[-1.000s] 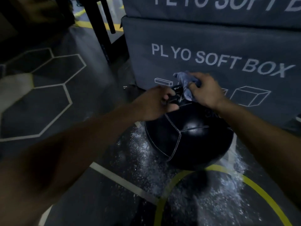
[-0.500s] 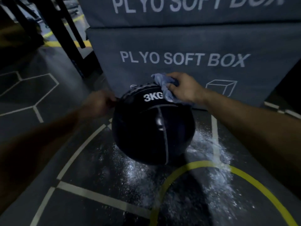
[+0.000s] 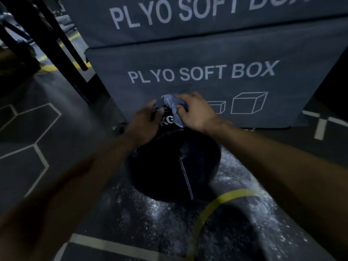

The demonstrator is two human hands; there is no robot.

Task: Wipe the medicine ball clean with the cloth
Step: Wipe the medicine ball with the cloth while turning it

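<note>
A black medicine ball (image 3: 175, 166) with white stitching and "KG" lettering sits on the floor in front of me. My right hand (image 3: 195, 113) grips a bunched blue-grey cloth (image 3: 174, 108) and presses it on the ball's far top. Beside the cloth, my left hand (image 3: 145, 125) lies on the ball's top left, its fingers spread over the surface and touching the lettering. Both hands hide the far top of the ball.
A stack of grey boxes (image 3: 207, 72) marked "PLYO SOFT BOX" stands right behind the ball. White powder (image 3: 244, 213) speckles the dark floor around a yellow curved line (image 3: 216, 204). Black rack legs (image 3: 62, 49) rise at the back left.
My left hand has come back from the ball's left side to its top, next to the cloth. The right hand stays on the cloth at the top. The view moved closer.
</note>
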